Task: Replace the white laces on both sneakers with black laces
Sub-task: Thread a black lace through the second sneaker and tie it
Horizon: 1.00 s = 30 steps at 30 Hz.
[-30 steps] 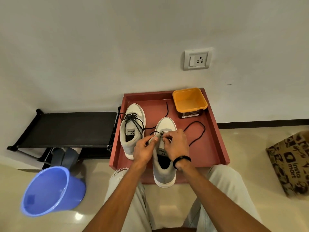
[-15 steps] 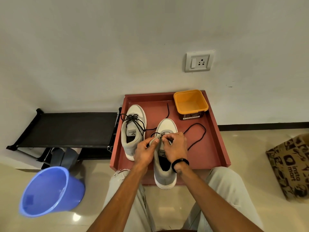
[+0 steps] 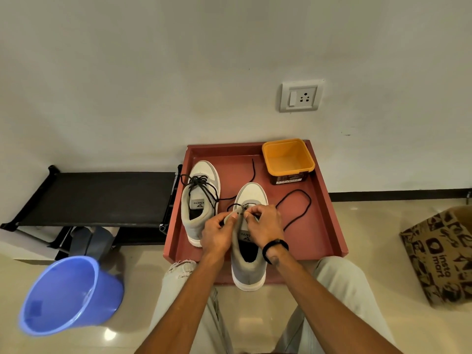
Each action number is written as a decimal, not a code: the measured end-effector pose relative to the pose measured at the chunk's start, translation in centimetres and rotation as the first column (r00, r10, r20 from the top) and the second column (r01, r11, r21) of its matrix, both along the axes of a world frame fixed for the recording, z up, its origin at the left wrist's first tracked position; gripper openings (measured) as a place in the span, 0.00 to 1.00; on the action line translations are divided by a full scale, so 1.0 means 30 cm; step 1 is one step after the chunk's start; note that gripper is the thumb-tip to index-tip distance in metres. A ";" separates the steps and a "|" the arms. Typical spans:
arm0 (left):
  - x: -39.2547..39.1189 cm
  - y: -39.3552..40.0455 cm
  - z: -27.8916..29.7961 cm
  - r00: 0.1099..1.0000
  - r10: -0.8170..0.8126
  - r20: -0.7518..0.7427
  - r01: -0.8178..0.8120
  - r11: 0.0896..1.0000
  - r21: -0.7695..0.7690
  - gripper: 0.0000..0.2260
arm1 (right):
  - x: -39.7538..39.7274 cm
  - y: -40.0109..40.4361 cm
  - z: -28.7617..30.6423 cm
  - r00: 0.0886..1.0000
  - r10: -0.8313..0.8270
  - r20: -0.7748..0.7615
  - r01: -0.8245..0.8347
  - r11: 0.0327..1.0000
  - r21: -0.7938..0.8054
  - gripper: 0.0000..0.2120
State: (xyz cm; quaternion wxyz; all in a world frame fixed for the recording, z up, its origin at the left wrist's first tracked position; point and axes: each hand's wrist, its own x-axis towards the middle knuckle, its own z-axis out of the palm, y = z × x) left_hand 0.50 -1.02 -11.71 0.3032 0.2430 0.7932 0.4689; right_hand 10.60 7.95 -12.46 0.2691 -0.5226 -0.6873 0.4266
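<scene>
Two grey-and-white sneakers stand on a red tray (image 3: 324,213). The left sneaker (image 3: 200,200) carries black laces tied in a loose bow. The right sneaker (image 3: 249,261) lies nearer me, its heel over the tray's front edge. A black lace (image 3: 297,208) runs through its lowest eyelets and loops out over the tray to the right. My left hand (image 3: 219,232) grips the sneaker's left eyelet flap. My right hand (image 3: 261,224) pinches the black lace at the eyelets. No white lace is visible.
An orange tub (image 3: 287,159) sits at the tray's back right corner. A black shoe rack (image 3: 97,198) stands to the left, with a blue bucket (image 3: 69,295) in front of it. A printed cardboard box (image 3: 444,254) is on the floor to the right.
The view has shifted slightly. Both hands stay on the right sneaker's eyelets, with the fingers working a little closer together on the lace.
</scene>
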 end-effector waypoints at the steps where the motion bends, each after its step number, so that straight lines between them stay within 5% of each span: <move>1: -0.003 0.005 -0.012 0.994 0.023 0.106 -0.025 0.999 0.025 0.13 | 0.009 0.005 -0.002 1.000 0.018 0.002 -0.018 1.000 0.001 0.04; 7: 0.009 0.023 0.008 0.877 0.059 0.476 -0.130 0.984 0.118 0.06 | 0.034 -0.006 0.018 0.995 0.027 0.099 -0.038 0.993 0.108 0.05; 13: -0.015 0.029 0.010 0.788 0.011 0.615 -0.089 0.991 0.097 0.10 | 0.014 -0.032 0.055 0.987 -0.050 0.151 0.036 0.995 0.094 0.02; 17: -0.005 0.020 0.006 0.831 -0.068 0.552 -0.029 0.986 0.166 0.10 | 0.000 -0.040 0.063 0.973 -0.077 0.220 0.055 0.993 0.101 0.03; 21: 0.005 0.012 0.016 0.966 -0.142 0.218 0.085 0.964 0.253 0.11 | -0.015 -0.029 0.055 0.975 -0.101 0.199 0.089 0.994 0.064 0.03; 26: 0.020 0.000 0.023 0.986 -0.143 -0.084 0.158 0.967 0.201 0.09 | -0.020 -0.003 0.022 0.994 -0.106 -0.019 0.104 0.990 -0.094 0.06; 30: 0.016 0.018 0.020 0.968 0.000 0.251 -0.048 0.982 0.185 0.16 | -0.024 0.007 0.012 0.999 -0.049 -0.008 0.048 0.994 -0.101 0.05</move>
